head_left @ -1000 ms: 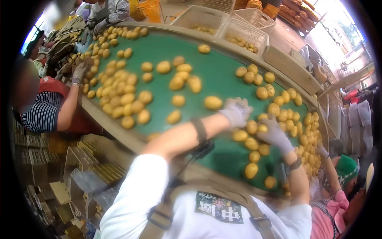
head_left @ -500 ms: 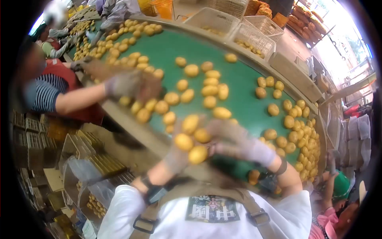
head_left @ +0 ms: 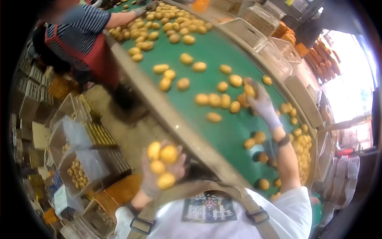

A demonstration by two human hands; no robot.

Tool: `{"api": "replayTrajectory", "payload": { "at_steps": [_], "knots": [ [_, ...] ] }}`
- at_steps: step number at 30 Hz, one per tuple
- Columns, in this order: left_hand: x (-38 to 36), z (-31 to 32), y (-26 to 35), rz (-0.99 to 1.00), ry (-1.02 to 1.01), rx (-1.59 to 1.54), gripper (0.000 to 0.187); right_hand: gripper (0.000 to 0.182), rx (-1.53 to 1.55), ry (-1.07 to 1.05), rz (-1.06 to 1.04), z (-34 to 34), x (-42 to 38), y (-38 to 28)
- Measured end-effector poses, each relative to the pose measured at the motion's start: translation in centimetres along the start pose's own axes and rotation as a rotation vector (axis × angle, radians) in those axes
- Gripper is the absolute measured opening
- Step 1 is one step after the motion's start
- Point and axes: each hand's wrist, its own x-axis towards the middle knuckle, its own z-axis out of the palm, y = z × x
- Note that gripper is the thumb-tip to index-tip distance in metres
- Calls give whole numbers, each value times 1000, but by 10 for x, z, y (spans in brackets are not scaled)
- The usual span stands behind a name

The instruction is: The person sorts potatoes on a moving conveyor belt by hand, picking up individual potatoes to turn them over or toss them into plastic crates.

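My left hand [head_left: 181,169], in a pale glove, is turned palm up close to my body, off the belt's near edge. Several yellow potatoes [head_left: 157,167] lie cupped in it. Across the green belt [head_left: 203,135] stretches my right arm. The gloved right hand [head_left: 260,101] curls its fingers round a potato [head_left: 249,91] near the far side. More potatoes [head_left: 215,99] lie just left of that hand. Part of the right fingertips is blurred.
A co-worker in a red apron [head_left: 103,59] reaches over the belt at upper left, by a thick spread of potatoes [head_left: 175,24]. Potatoes pile up at the right end [head_left: 303,147]. White crates [head_left: 274,57] line the far side; boxes with potatoes [head_left: 77,173] stand lower left.
My hands have parted: the left drew back toward my body with potatoes in it, the right reached out to the far side. The view has turned, and the co-worker appears farther up.
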Motion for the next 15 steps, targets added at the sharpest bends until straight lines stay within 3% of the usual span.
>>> {"api": "replayTrajectory", "payload": {
  "at_steps": [5,7,10,11,13,15],
  "knots": [
    [-39,-52,-9,192,-58,-7,61,60,-36,-260,-19,40,65,33],
    [-58,-72,-21,351,32,-65,57,63,8,-304,-31,31,60,34],
    [-101,-70,-44,752,129,211,57,66,190,-348,-21,20,69,36],
    [-103,-93,-44,664,-219,-242,57,67,279,-362,-8,17,74,33],
    [-115,-115,-53,862,-320,-307,57,69,496,-468,-20,17,86,10],
    [-136,-138,-53,937,-346,-327,56,72,776,-697,-50,31,84,-30]
  ]
}}
